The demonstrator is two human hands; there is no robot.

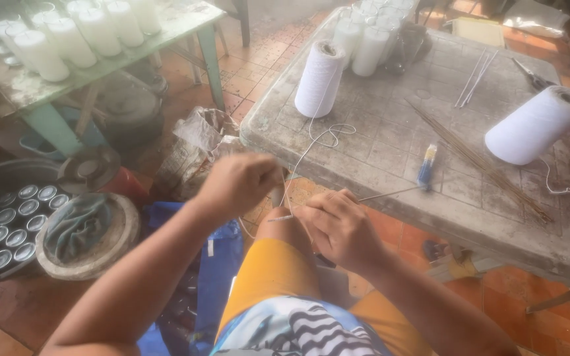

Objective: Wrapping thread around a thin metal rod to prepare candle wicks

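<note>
— Where do the spools sit?
— One spool (320,78) stands far left on the surface (390,138), the other spool (534,125) lies at its right edge; thin sticks (479,161) lie between them.
— And the hands?
— Left hand (239,184) and right hand (340,227) near, before the surface's near edge

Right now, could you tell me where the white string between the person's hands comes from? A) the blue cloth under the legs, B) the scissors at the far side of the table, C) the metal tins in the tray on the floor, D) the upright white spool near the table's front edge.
D: the white string runs from the upright spool over the table edge down to the left hand and right hand.
</note>
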